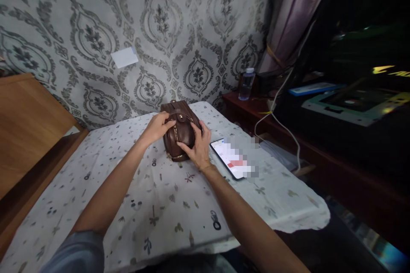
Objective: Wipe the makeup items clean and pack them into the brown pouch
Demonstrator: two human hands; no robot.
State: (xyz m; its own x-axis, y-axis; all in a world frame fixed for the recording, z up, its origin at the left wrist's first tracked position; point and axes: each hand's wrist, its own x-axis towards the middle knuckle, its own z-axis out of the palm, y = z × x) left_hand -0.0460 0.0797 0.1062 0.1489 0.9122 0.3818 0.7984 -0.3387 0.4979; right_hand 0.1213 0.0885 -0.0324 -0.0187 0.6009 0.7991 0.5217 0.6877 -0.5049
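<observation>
A brown leather handbag (185,138) with gold zippers and a strap across its top lies on the patterned tablecloth. My left hand (157,128) grips its upper left side, thumb stretched over the leather near a gold zipper (176,132). On the right side, my right hand (201,145) spans the bag, its thumb by the lower end of that zipper and its fingers along the far right edge. What lies under the left fingertips is hidden. Just right of my right hand, a phone (229,160) with its screen lit rests flat on the cloth.
The white printed tablecloth (160,204) covers the table up to the wallpapered wall (192,30). A water bottle (246,84) stands on a dark red desk (232,101) at the right, where a white cable (283,89) hangs. A wooden board (32,123) borders the left side.
</observation>
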